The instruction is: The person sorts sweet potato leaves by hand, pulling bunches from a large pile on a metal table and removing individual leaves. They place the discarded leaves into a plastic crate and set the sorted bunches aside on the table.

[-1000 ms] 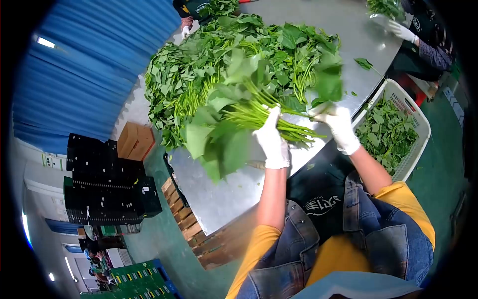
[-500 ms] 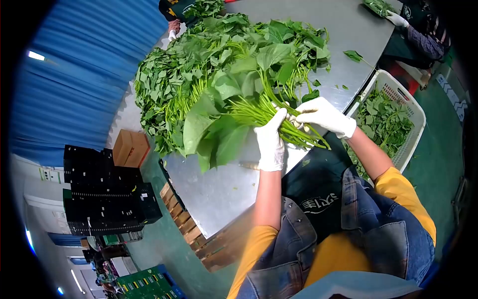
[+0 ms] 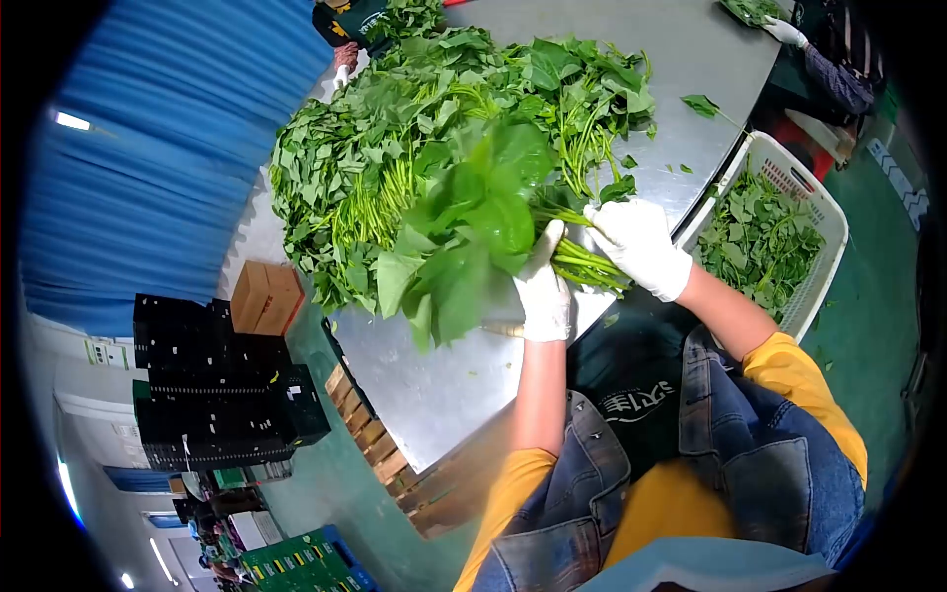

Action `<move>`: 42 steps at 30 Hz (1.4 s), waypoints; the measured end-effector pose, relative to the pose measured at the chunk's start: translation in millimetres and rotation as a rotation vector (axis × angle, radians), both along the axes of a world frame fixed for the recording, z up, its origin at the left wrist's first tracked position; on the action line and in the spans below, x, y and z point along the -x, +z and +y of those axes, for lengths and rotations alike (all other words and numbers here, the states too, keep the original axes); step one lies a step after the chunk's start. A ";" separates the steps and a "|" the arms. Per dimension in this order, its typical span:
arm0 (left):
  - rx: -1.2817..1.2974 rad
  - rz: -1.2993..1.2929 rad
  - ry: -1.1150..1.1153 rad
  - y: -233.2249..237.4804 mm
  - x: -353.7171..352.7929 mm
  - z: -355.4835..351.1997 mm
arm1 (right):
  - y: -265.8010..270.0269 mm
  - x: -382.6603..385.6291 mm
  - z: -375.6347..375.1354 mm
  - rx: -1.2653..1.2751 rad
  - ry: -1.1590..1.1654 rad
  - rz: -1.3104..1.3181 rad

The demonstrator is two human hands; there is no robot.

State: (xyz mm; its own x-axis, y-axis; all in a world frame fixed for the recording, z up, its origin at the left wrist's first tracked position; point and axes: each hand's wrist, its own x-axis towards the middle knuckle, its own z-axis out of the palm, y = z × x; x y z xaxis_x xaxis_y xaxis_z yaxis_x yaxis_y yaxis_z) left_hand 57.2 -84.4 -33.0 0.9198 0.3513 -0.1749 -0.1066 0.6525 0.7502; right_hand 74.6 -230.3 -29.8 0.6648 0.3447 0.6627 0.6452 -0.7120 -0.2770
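A bunch of leafy greens (image 3: 469,232) hangs over the metal table, its leaves to the left and cut stems to the right. My left hand (image 3: 545,288), in a white glove, is wrapped round the stems. My right hand (image 3: 641,245), gloved too, is closed on stems at the bunch's upper right side; its fingertips are partly hidden. Beyond the bunch lies a large pile of greens (image 3: 345,163) with leaves and stems mixed. The leaves in my left hand are blurred by motion.
A white basket (image 3: 837,232) with greens stands right of the metal table (image 3: 395,395). Two people's gloved hands show at the far side. Black crates (image 3: 212,395), a cardboard box (image 3: 266,298) and a wooden pallet (image 3: 365,434) are at the left. A loose leaf (image 3: 700,105) lies near the table's edge.
The upper leaves of the bunch have swung and now cover more of the stems. My right hand has turned and shifted slightly right, with its fingers closed on stems.
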 end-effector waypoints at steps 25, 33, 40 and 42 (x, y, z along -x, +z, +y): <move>-0.894 0.142 0.070 -49.9 -29.0 60.7 | -80.7 -39.4 -168.2 -2.378 1.115 0.611; -0.477 0.260 0.055 -22.3 -24.2 11.1 | -6.0 -2.7 -59.6 -0.803 0.387 1.098; -0.105 0.032 -0.019 -18.7 -5.0 20.3 | -15.9 -5.3 -21.1 -0.643 0.383 1.017; -0.120 -0.012 -0.069 -17.0 -4.6 27.1 | -24.8 -10.9 -20.5 -0.645 0.422 0.968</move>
State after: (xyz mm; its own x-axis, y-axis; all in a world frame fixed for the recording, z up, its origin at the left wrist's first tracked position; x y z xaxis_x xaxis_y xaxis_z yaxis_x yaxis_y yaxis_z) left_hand 61.8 -57.3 -50.0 0.9444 0.3046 -0.1239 -0.0741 0.5642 0.8223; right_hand 85.5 -250.8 -54.6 0.8914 0.4444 0.0884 0.1255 -0.0546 -0.9906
